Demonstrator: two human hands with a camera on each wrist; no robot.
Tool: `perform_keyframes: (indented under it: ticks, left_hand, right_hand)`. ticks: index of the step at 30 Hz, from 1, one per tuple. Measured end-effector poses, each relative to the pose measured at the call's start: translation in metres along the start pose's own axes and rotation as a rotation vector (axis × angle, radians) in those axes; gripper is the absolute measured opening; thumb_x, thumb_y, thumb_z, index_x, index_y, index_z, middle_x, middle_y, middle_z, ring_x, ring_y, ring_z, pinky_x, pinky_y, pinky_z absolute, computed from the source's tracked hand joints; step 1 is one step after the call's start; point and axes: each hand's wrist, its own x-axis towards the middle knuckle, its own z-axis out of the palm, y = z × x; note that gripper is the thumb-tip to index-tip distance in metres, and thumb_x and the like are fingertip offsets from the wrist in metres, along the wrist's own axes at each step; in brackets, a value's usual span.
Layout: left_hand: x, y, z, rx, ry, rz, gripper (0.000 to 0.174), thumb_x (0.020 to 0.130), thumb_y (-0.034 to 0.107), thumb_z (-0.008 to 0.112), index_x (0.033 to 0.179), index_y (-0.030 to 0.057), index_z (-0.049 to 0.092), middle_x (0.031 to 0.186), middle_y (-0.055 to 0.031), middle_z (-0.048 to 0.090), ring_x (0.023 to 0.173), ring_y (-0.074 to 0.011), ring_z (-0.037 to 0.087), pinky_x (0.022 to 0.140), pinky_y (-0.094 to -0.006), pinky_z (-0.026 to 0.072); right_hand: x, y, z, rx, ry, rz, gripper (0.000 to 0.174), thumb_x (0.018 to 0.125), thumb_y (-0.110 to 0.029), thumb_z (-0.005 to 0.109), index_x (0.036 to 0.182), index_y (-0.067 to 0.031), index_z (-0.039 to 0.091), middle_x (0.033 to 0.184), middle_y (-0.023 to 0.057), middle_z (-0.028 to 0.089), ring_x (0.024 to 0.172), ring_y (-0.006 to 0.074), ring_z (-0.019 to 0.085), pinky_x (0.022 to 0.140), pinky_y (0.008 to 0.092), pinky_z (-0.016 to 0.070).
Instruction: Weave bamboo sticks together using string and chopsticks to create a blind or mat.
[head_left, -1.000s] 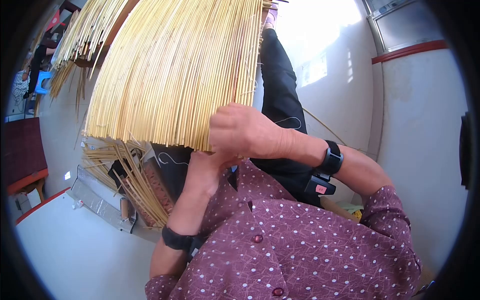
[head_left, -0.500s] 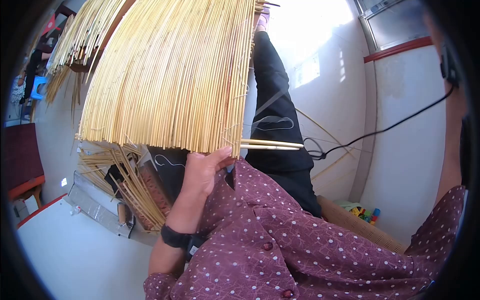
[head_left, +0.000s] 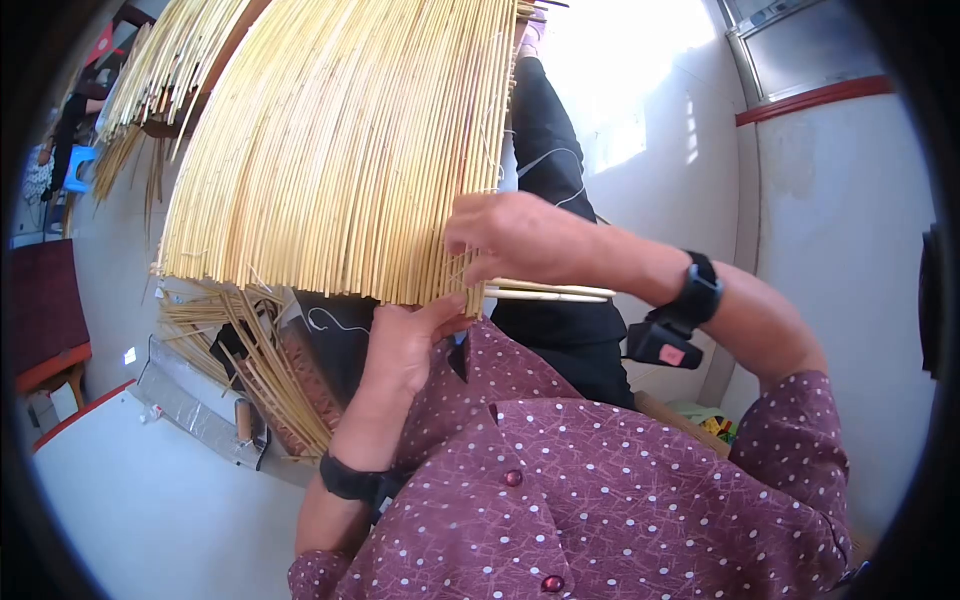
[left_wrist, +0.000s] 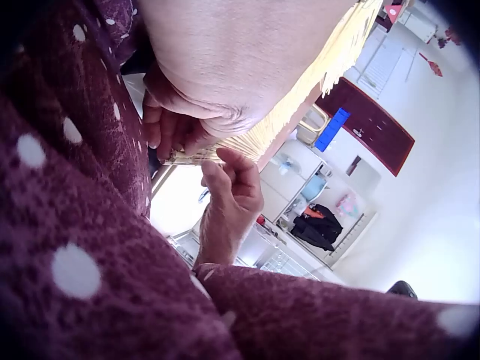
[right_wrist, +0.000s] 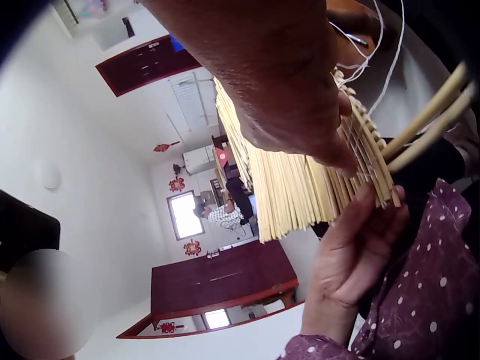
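A wide mat of yellow stalks [head_left: 320, 150] fills the upper middle of the head view, its near ends toward the person. The left hand [head_left: 405, 340] pinches the mat's near right corner, thumb on top and fingers beneath; the right wrist view shows this left hand [right_wrist: 352, 255] too. The right hand [head_left: 515, 235] is over the mat's right edge, fingers bent; in the right wrist view its fingertips reach the stalks beside white thread [right_wrist: 367, 56]. In the left wrist view the right hand [left_wrist: 231, 202] has thumb and forefinger close together. Whether it holds thread cannot be told.
Two loose stalks [head_left: 550, 293] stick out right of the corner, over the dark trousers [head_left: 560, 330]. More stalks [head_left: 270, 370] lie in a pile at lower left, beside a silvery sheet [head_left: 200, 400]. A second stalk bundle [head_left: 175, 60] hangs at upper left.
The right hand first left the mat's corner for the far right, then came back over the right edge. Two stalks now show beside the corner. The left hand keeps its grip.
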Motion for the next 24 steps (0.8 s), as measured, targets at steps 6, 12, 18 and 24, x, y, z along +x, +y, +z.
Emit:
perform_keyframes:
  ticks: [6, 12, 18, 24]
  left_hand:
    - [-0.001, 0.001, 0.002, -0.016, -0.006, 0.002, 0.041, 0.081, 0.003, 0.069, 0.119, -0.0018, 0.054, 0.105, -0.0110, 0.065, 0.089, -0.0213, 0.066, 0.075, -0.0330, 0.0566]
    - [-0.001, -0.001, 0.000, -0.020, 0.005, -0.011, 0.039, 0.081, 0.003, 0.069, 0.116, -0.0057, 0.055, 0.102, -0.0133, 0.065, 0.088, -0.0219, 0.067, 0.074, -0.0335, 0.0570]
    - [-0.001, 0.002, 0.004, -0.015, -0.010, 0.000, 0.039, 0.082, 0.002, 0.068, 0.117, -0.0059, 0.054, 0.103, -0.0133, 0.065, 0.088, -0.0224, 0.067, 0.074, -0.0327, 0.0575]
    - [0.000, -0.001, 0.000, -0.030, 0.008, -0.002, 0.037, 0.081, 0.003, 0.069, 0.115, -0.0048, 0.056, 0.102, -0.0135, 0.066, 0.088, -0.0225, 0.067, 0.075, -0.0330, 0.0572]
  right_hand:
    - [0.011, 0.002, 0.003, -0.174, -0.098, 0.004, 0.017, 0.076, -0.012, 0.065, 0.080, 0.0012, 0.055, 0.080, 0.0114, 0.054, 0.075, 0.0280, 0.060, 0.070, 0.0388, 0.0499]
    - [0.013, -0.001, -0.028, 0.039, -0.010, 0.039, 0.012, 0.080, -0.008, 0.061, 0.076, 0.0002, 0.053, 0.074, 0.0091, 0.052, 0.067, 0.0246, 0.056, 0.064, 0.0359, 0.0495]
    - [0.011, -0.008, 0.001, -0.068, -0.215, 0.154, 0.018, 0.078, -0.015, 0.064, 0.079, 0.0007, 0.056, 0.080, 0.0126, 0.055, 0.079, 0.0287, 0.060, 0.074, 0.0393, 0.0482]
    - [0.003, 0.010, -0.029, -0.307, -0.021, -0.039, 0.013, 0.085, -0.011, 0.055, 0.086, 0.0014, 0.058, 0.087, 0.0145, 0.059, 0.083, 0.0325, 0.063, 0.069, 0.0418, 0.0532]
